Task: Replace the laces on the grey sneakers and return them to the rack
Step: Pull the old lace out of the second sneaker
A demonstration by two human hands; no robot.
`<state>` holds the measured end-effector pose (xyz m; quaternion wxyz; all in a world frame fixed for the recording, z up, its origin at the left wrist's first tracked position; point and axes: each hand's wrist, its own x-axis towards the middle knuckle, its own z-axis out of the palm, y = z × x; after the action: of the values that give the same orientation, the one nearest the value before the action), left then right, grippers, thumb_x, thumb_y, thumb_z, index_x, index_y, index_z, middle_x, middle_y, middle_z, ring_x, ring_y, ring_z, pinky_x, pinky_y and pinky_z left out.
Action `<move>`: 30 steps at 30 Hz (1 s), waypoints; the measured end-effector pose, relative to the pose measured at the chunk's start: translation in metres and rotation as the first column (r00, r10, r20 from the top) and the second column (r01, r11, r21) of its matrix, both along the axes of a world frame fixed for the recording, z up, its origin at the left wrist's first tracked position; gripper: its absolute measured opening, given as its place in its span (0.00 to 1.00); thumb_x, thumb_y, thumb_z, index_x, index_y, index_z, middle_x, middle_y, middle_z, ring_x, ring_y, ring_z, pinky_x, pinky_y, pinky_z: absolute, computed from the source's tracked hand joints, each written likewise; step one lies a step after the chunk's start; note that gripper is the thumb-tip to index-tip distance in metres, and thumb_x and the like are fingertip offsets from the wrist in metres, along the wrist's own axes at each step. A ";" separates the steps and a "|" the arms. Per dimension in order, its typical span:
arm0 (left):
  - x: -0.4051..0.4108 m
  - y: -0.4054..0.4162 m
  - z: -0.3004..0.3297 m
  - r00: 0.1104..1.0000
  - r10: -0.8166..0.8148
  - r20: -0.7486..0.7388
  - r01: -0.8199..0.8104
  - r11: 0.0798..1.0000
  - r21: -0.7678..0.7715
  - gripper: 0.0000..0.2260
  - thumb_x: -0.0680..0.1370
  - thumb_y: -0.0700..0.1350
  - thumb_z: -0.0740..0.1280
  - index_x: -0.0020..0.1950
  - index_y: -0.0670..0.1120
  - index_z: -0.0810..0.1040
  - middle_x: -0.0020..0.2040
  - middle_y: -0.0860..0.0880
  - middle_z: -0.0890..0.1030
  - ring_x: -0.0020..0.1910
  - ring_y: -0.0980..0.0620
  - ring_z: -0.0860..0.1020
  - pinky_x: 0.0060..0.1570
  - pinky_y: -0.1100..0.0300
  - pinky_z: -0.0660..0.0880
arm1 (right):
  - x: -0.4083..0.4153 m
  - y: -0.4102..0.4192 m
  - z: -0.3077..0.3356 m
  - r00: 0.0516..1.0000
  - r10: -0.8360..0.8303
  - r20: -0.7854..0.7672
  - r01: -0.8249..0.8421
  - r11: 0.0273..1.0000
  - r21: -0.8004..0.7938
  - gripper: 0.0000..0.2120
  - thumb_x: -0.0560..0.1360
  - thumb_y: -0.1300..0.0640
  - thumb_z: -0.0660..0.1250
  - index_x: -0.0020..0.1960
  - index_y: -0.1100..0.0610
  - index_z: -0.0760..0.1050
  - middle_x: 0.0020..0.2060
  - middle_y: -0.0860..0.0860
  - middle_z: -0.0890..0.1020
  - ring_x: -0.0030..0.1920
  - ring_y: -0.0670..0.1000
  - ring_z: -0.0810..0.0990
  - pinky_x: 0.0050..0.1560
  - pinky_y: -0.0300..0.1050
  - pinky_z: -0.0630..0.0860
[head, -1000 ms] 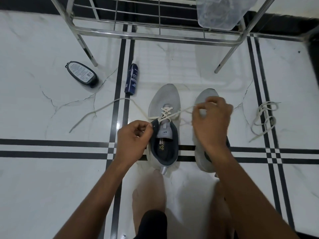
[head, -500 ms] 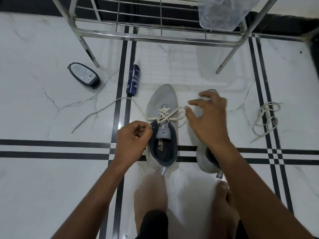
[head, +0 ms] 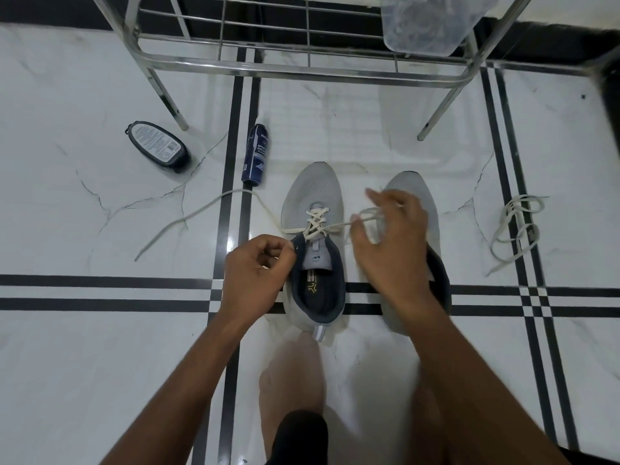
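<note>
Since half a second ago the right hand [head: 391, 236] has drawn back a little and now hooks its curled fingers into the cream lace [head: 315, 220]. Left hand [head: 256, 266] pinches the collar of the left grey sneaker [head: 313, 250], toe toward the rack [head: 302, 63]. "SPORT" reads on the blue spray can [head: 255, 152].
</note>
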<state>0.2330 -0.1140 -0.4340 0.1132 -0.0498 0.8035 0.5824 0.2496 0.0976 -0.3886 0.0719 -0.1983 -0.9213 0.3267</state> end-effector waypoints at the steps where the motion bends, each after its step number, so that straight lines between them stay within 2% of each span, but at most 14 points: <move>1: 0.000 0.000 0.000 1.000 -0.006 -0.010 0.006 1.000 -0.005 0.02 0.81 0.43 0.74 0.49 0.48 0.87 0.39 0.53 0.85 0.39 0.49 0.84 0.43 0.47 0.85 | 0.000 -0.008 -0.003 0.988 0.157 0.013 -0.157 0.987 0.033 0.20 0.80 0.48 0.73 0.71 0.49 0.80 0.73 0.49 0.71 0.72 0.51 0.66 0.69 0.41 0.67; 5: 0.001 -0.001 0.001 1.000 -0.014 -0.018 0.013 1.000 -0.010 0.02 0.80 0.43 0.74 0.49 0.48 0.87 0.40 0.53 0.86 0.40 0.50 0.85 0.44 0.48 0.86 | -0.010 -0.025 -0.018 0.889 0.451 0.085 -0.458 0.865 0.206 0.06 0.79 0.49 0.74 0.52 0.49 0.88 0.69 0.47 0.76 0.69 0.52 0.69 0.68 0.54 0.72; 7: 0.001 -0.001 0.000 1.000 -0.004 0.000 0.004 1.000 -0.012 0.02 0.80 0.43 0.74 0.49 0.48 0.87 0.40 0.53 0.86 0.40 0.48 0.85 0.44 0.45 0.86 | -0.015 -0.017 -0.019 0.919 0.394 0.025 -0.386 0.885 0.260 0.06 0.78 0.52 0.73 0.48 0.52 0.87 0.63 0.48 0.79 0.64 0.52 0.73 0.61 0.51 0.74; 8: 0.000 -0.001 0.000 1.000 -0.003 0.010 0.003 1.000 -0.010 0.02 0.81 0.44 0.74 0.49 0.49 0.87 0.40 0.52 0.86 0.41 0.47 0.85 0.44 0.43 0.85 | -0.015 -0.008 -0.017 0.972 0.232 -0.026 -0.219 0.945 0.243 0.06 0.79 0.53 0.72 0.48 0.53 0.87 0.61 0.49 0.80 0.61 0.53 0.75 0.58 0.47 0.72; 10: 0.000 -0.001 -0.002 1.000 0.008 0.025 -0.008 1.000 -0.006 0.02 0.81 0.44 0.74 0.49 0.49 0.86 0.40 0.51 0.86 0.41 0.46 0.85 0.44 0.43 0.85 | -0.011 0.012 -0.014 0.975 -0.222 -0.011 0.222 0.970 0.102 0.11 0.81 0.52 0.69 0.59 0.55 0.85 0.64 0.53 0.79 0.64 0.59 0.76 0.59 0.47 0.71; 11: 0.001 -0.001 -0.001 0.999 0.013 0.032 -0.013 1.000 -0.007 0.02 0.80 0.44 0.74 0.48 0.49 0.86 0.40 0.51 0.85 0.40 0.47 0.85 0.44 0.45 0.85 | -0.006 0.015 -0.012 0.939 -0.335 0.074 0.334 0.942 0.025 0.18 0.82 0.49 0.69 0.68 0.56 0.80 0.69 0.55 0.76 0.68 0.61 0.74 0.64 0.50 0.73; 14: -0.001 0.003 0.006 1.000 0.005 0.026 -0.004 0.999 -0.039 0.02 0.79 0.44 0.75 0.47 0.50 0.86 0.40 0.53 0.86 0.38 0.52 0.84 0.40 0.57 0.82 | 0.014 -0.007 -0.003 0.970 -0.211 0.121 0.206 0.977 0.049 0.35 0.82 0.42 0.68 0.82 0.58 0.64 0.76 0.57 0.68 0.75 0.60 0.68 0.74 0.56 0.70; 18: -0.009 0.012 0.017 0.997 -0.054 -0.050 0.048 0.993 -0.110 0.08 0.81 0.50 0.73 0.60 0.56 0.84 0.50 0.59 0.85 0.39 0.56 0.84 0.40 0.61 0.82 | 0.027 -0.031 -0.011 0.994 0.102 0.047 -0.106 0.988 0.116 0.20 0.81 0.44 0.68 0.67 0.55 0.80 0.61 0.52 0.82 0.61 0.55 0.80 0.64 0.55 0.79; 20: -0.017 0.016 0.021 0.975 -0.177 -0.136 0.147 0.968 -0.204 0.12 0.82 0.55 0.72 0.65 0.58 0.81 0.56 0.59 0.82 0.43 0.58 0.84 0.42 0.60 0.81 | 0.026 -0.032 -0.019 0.990 0.115 0.076 -0.120 0.991 0.064 0.14 0.84 0.46 0.64 0.56 0.53 0.83 0.48 0.50 0.84 0.49 0.53 0.82 0.52 0.55 0.81; 22: -0.022 0.022 0.019 0.902 -0.374 -0.218 0.263 0.874 -0.410 0.15 0.81 0.56 0.72 0.67 0.57 0.80 0.59 0.59 0.80 0.46 0.58 0.83 0.46 0.58 0.80 | 0.022 -0.031 -0.028 0.992 0.029 0.125 -0.020 0.998 -0.067 0.15 0.83 0.45 0.62 0.45 0.51 0.82 0.39 0.46 0.83 0.41 0.51 0.81 0.44 0.51 0.79; 24: -0.021 0.027 0.013 0.873 -0.420 -0.248 0.265 0.836 -0.480 0.14 0.81 0.51 0.71 0.66 0.54 0.80 0.58 0.55 0.81 0.49 0.55 0.83 0.48 0.55 0.80 | 0.018 -0.024 -0.035 0.951 -0.167 0.260 0.257 0.896 -0.363 0.19 0.80 0.43 0.64 0.39 0.57 0.78 0.32 0.48 0.80 0.37 0.51 0.79 0.42 0.49 0.76; 27: -0.019 0.023 0.007 0.981 -0.169 -0.097 0.149 0.971 -0.187 0.12 0.80 0.45 0.71 0.61 0.58 0.78 0.53 0.57 0.82 0.40 0.55 0.81 0.40 0.56 0.78 | 0.016 -0.012 -0.037 0.831 -0.270 0.486 0.552 0.512 -0.659 0.22 0.77 0.46 0.71 0.47 0.68 0.80 0.40 0.67 0.80 0.40 0.54 0.76 0.45 0.51 0.74; 28: -0.018 0.021 0.006 0.987 -0.139 -0.084 0.126 0.981 -0.148 0.13 0.80 0.45 0.71 0.60 0.59 0.78 0.54 0.57 0.80 0.39 0.54 0.81 0.38 0.57 0.77 | 0.017 -0.011 -0.037 0.818 -0.258 0.515 0.571 0.480 -0.666 0.22 0.78 0.47 0.72 0.51 0.69 0.80 0.43 0.66 0.83 0.42 0.55 0.78 0.46 0.52 0.75; 30: -0.017 0.023 0.005 0.952 -0.242 -0.189 0.174 0.932 -0.319 0.13 0.79 0.46 0.70 0.62 0.58 0.79 0.59 0.56 0.77 0.41 0.55 0.80 0.38 0.64 0.74 | 0.017 -0.011 -0.034 0.854 -0.210 0.476 0.504 0.562 -0.656 0.21 0.80 0.48 0.70 0.52 0.69 0.80 0.39 0.60 0.82 0.41 0.54 0.78 0.47 0.51 0.75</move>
<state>0.2159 -0.0911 -0.4287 0.0739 0.0858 0.8905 0.4406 0.2669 0.0864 -0.4223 -0.1150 -0.4489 -0.6326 0.6205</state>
